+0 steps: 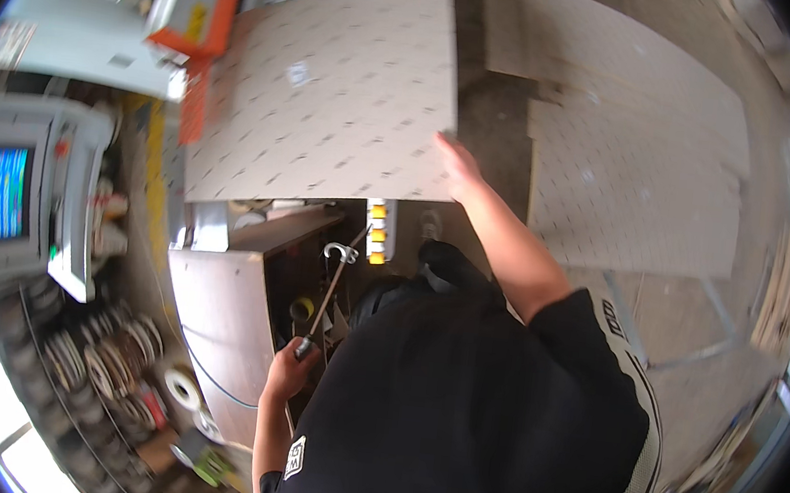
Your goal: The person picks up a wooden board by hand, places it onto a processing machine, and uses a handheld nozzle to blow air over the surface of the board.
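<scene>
A large pale rectangular panel [334, 96] with small dark printed marks lies in front of me. My right hand [461, 172] is at its right edge near the front corner. The fingers reach over the top face, slightly blurred; the thumb is hidden. Low at my left side, my left hand [289, 370] is closed round the dark handle of a thin rod tool [327, 297]. This tool points up and away from me, and a pale curved hook-like piece shows near its far end, below the panel's front edge.
Yellow-and-white rollers [377, 230] sit under the panel, beside an orange-edged machine [201, 34]. A wooden cabinet [218, 324] stands left of me. Further left are a control screen [8, 191] and several tape rolls [109, 351]. More pale panels [633, 175] lie to the right.
</scene>
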A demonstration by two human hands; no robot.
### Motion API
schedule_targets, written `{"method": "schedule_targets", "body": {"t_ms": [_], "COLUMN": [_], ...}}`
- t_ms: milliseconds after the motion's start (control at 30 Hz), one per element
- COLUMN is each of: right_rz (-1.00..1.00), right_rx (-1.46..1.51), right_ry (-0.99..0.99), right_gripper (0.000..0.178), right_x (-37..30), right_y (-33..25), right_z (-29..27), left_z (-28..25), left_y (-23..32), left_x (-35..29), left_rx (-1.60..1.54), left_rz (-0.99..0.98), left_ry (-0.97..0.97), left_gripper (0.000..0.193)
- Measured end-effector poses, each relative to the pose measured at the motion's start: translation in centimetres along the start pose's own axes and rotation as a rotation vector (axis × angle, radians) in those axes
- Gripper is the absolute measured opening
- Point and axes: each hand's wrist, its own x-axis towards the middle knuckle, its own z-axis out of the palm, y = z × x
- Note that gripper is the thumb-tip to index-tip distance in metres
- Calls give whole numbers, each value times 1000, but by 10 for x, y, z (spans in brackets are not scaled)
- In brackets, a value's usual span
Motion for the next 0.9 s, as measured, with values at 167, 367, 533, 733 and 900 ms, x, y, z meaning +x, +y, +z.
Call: {"method": "schedule_targets", "body": {"t_ms": [167, 367, 533, 733, 900], "right_rz": [-152, 114, 108, 227, 59], "right_rx": [-391, -806, -883, 252, 353], "right_ry": [-114, 533, 649, 993, 887], "right_gripper": [57, 53, 22, 31, 40], "right_x": [-37, -157, -326, -380, -291], "right_y": [17, 185, 355, 393, 355], "right_z": [-83, -295, -357, -299, -330], "left_z": [28, 111, 140, 145, 138], "left_y": [39, 73, 105, 84, 51], "left_x": [55, 162, 166, 158, 165], "left_rx": [330, 661, 660, 674, 663], "left_rz": [222, 383, 547, 565, 490], "left_ry": [-181, -227, -448, -730, -873], "left_gripper": [42, 48, 45, 43, 41]}}
